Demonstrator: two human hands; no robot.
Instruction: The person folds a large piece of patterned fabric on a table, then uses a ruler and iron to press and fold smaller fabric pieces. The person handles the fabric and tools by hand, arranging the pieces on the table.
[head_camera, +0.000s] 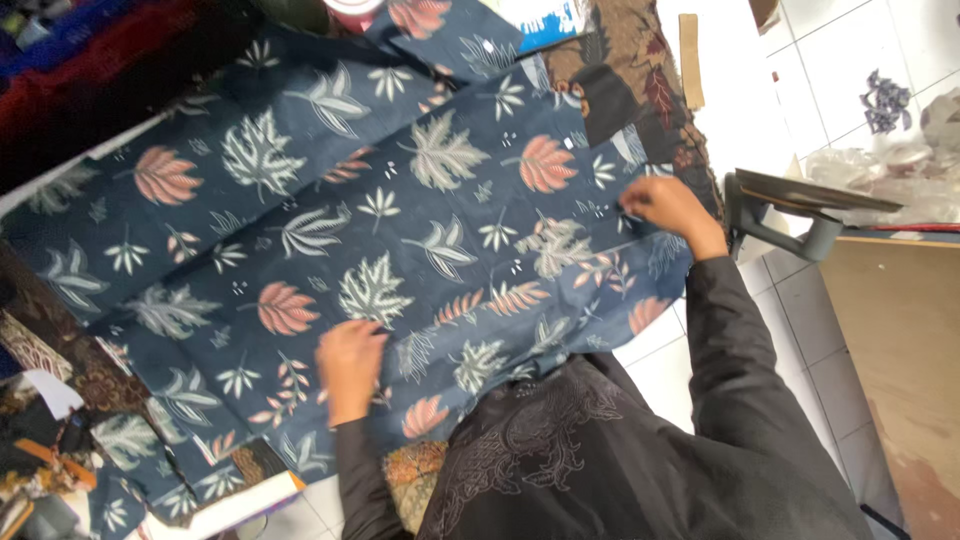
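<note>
Navy leaf-print cotton fabric (400, 220): soft, light, limp; best gripped at edges. Left hand (350, 365) lies mostly open, pressing the cloth. Right hand (665, 208) has its fingers closed, pinching the edge.

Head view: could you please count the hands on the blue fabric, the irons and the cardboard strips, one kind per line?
Hands on the blue leaf-print fabric: 2 (left hand, right hand)
Grey iron: 1
Cardboard strip: 1
Total: 4
</note>
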